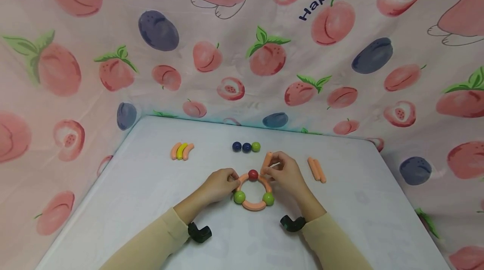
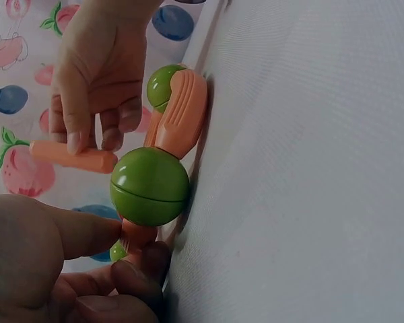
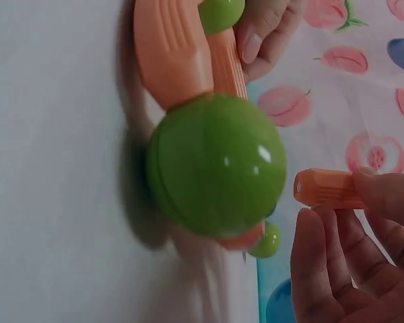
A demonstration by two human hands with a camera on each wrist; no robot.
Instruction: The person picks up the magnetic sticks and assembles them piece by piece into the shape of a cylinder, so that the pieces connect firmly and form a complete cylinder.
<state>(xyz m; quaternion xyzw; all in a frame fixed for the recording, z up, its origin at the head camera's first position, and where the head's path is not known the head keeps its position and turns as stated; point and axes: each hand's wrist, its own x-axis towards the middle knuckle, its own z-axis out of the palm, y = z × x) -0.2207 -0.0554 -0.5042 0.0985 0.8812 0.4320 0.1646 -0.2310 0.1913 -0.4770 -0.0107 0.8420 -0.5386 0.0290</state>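
On the white table lies a ring of curved orange rods (image 1: 254,206) joined by a red ball (image 1: 253,174) and two green balls (image 1: 239,197). My left hand (image 1: 220,184) pinches the curved orange rod on the ring's left side, just above the left green ball. Between thumb and fingers, my right hand (image 1: 286,174) holds a straight orange rod (image 1: 266,161) close to the ring's upper right. In the right wrist view a small hole shows in the end of that straight rod (image 3: 326,188).
Two blue balls (image 1: 246,148) and a green ball (image 1: 256,147) sit in a row behind the ring. Back left lie two curved orange rods (image 1: 188,151) with a yellow one (image 1: 182,151) between them. Two straight orange rods (image 1: 316,170) lie to the right. Fruit-printed cloth (image 1: 230,51) rises behind the table.
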